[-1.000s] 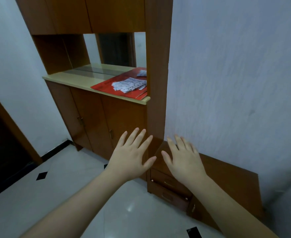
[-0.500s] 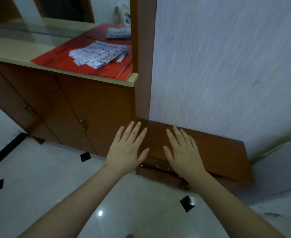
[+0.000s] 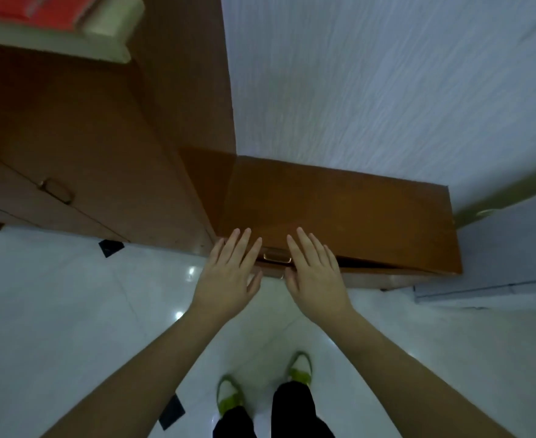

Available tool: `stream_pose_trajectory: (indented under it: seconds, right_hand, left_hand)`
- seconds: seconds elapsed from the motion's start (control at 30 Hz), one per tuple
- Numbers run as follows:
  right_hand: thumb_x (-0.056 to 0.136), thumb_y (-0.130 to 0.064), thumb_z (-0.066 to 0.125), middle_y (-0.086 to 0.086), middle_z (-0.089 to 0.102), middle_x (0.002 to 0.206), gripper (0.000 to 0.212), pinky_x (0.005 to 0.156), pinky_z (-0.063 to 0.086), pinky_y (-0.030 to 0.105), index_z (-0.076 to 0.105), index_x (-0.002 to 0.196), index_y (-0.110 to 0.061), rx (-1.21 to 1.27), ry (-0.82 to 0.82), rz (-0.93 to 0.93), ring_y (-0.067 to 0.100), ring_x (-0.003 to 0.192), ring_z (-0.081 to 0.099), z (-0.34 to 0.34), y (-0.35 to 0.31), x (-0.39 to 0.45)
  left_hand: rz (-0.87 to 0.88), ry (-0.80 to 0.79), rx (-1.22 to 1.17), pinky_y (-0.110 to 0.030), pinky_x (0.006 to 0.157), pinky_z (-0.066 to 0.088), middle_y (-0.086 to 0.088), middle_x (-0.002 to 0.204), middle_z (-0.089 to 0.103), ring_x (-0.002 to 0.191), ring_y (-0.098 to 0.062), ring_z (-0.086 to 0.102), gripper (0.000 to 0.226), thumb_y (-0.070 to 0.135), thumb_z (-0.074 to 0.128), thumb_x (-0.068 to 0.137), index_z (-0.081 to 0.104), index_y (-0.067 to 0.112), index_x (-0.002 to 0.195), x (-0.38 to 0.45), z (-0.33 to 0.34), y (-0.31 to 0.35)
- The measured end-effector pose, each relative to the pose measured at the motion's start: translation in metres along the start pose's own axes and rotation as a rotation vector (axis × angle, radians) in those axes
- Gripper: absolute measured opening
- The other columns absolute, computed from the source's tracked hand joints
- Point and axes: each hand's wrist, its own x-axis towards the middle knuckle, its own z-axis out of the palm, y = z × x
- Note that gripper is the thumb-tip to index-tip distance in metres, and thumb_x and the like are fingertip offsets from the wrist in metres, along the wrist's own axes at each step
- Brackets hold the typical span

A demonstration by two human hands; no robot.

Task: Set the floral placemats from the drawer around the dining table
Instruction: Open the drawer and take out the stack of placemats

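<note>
Brown wood is all you have in front of you: a low cabinet point(image 3: 339, 210) against the white wall point(image 3: 386, 83), with a taller cupboard point(image 3: 86, 153) just beside it on the left. Your left hand point(image 3: 228, 279) and your right hand point(image 3: 315, 279) are both flat and spread wide, palms down, holding nothing. They hang over the front edge of the low cabinet, one on each side of a small gold drawer handle point(image 3: 277, 258).

The step now looks like opening the drawer point(image 3: 371, 269). To do it well, hook your fingers under that gold handle and pull straight toward you, slow and even. Your green shoes point(image 3: 299, 368) stand close in front on the shiny white floor point(image 3: 54, 295), so you may need to step back a little to give the drawer room. Keep your other hand off the drawer front so it does not get pinched.

The drawer looks shut, or open only a crack on the right side; you cannot see inside it. The floral placemats are not in view; they are probably inside. The dining table is not in view either.

On the shelf point(image 3: 108, 39) at the top left lies something red point(image 3: 39, 11), too blurry to name.
</note>
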Motion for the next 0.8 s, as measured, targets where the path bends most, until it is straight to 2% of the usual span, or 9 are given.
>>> stream_pose_trajectory:
  seconds: [0.07,0.17,0.23,0.3,0.37,0.53,0.63,0.8]
  right_hand:
    - [0.095,-0.041,0.025,0.003,0.026,0.16,0.061,0.119,0.024,0.044,0.032,0.151,-0.019,0.005,-0.05,0.006,0.022,0.147,0.024,0.03,0.015,0.007]
    - [0.093,-0.041,0.027,0.004,0.033,0.157,0.062,0.117,0.028,0.045,0.037,0.149,-0.016,0.015,-0.133,0.048,0.023,0.145,0.031,0.079,0.038,0.012]
    - [0.091,-0.044,0.022,0.005,0.031,0.158,0.067,0.117,0.023,0.045,0.035,0.151,-0.015,0.042,-0.201,0.078,0.024,0.145,0.028,0.112,0.051,0.014]
    - [0.092,-0.047,0.016,0.004,0.022,0.161,0.07,0.119,0.012,0.043,0.024,0.154,-0.015,0.036,-0.285,0.09,0.024,0.149,0.019,0.145,0.064,0.019]
    - [0.099,-0.044,0.021,0.003,0.012,0.164,0.064,0.12,0.004,0.042,0.013,0.156,-0.016,0.023,-0.384,0.101,0.022,0.15,0.009,0.177,0.074,0.028]
    - [0.102,-0.04,0.031,-0.001,0.0,0.165,0.066,0.121,0.004,0.041,0.004,0.157,-0.016,0.054,-0.483,0.111,0.02,0.15,0.001,0.239,0.087,0.068]
    - [0.101,-0.039,0.036,0.0,0.001,0.165,0.068,0.119,0.011,0.043,0.005,0.157,-0.016,0.095,-0.527,0.139,0.023,0.15,0.006,0.272,0.097,0.095]
    - [0.1,-0.038,0.039,0.001,0.006,0.164,0.069,0.117,0.018,0.044,0.006,0.156,-0.016,0.084,-0.619,0.199,0.028,0.146,0.017,0.319,0.111,0.128]
  left_hand:
    - [-0.002,-0.048,0.004,-0.046,0.119,0.022,-0.012,0.157,0.033,0.146,-0.029,0.028,0.064,0.047,0.034,0.096,0.035,0.016,0.151,0.009,0.034,0.001]
    - [-0.006,-0.099,0.034,-0.047,0.118,0.016,-0.016,0.157,0.033,0.145,-0.032,0.029,0.062,0.041,0.044,0.095,0.038,0.012,0.15,0.019,0.08,0.0]
    - [-0.013,-0.135,0.059,-0.048,0.118,0.015,-0.018,0.156,0.034,0.144,-0.034,0.031,0.065,0.037,0.056,0.092,0.039,0.01,0.149,0.025,0.108,-0.002]
    - [-0.014,-0.164,0.072,-0.05,0.118,0.02,-0.018,0.155,0.036,0.143,-0.034,0.033,0.069,0.036,0.063,0.089,0.041,0.01,0.148,0.032,0.134,-0.006]
    - [-0.005,-0.207,0.076,-0.05,0.116,0.023,-0.017,0.154,0.038,0.143,-0.033,0.035,0.069,0.036,0.065,0.087,0.043,0.011,0.147,0.04,0.16,-0.011]
    - [-0.003,-0.223,0.079,-0.045,0.12,0.01,-0.012,0.161,0.023,0.15,-0.029,0.019,0.065,0.037,0.048,0.097,0.025,0.015,0.154,0.063,0.217,-0.026]
    - [0.04,-0.231,0.071,-0.042,0.121,0.004,-0.009,0.164,0.014,0.151,-0.027,0.011,0.066,0.038,0.041,0.1,0.017,0.016,0.157,0.075,0.247,-0.034]
    - [0.039,-0.239,0.129,-0.043,0.121,0.004,-0.011,0.163,0.015,0.151,-0.029,0.009,0.066,0.037,0.04,0.1,0.015,0.015,0.157,0.085,0.279,-0.053]
